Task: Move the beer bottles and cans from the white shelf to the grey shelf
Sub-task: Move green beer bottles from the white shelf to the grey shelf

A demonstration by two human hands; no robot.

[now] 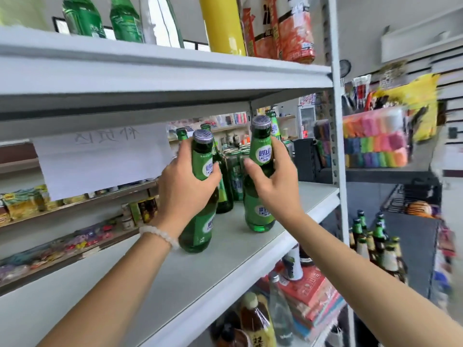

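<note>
Near the front edge of the grey shelf (288, 196), my left hand (185, 186) and right hand (273, 176) each wrap a green beer bottle (200, 196) (259, 186) at the neck, bases down, apparently for setting beside the stocked bottles and cans (233, 176).

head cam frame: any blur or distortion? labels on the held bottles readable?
Head view: right edge smeared by motion blur, coloured packs streaky; wide-angle bends the shelf edge and upright post. Centre sharper: left hand and right hand each grip a green bottle, left bottle and right bottle; label logos are legible. Even light, faint shadows.
</note>
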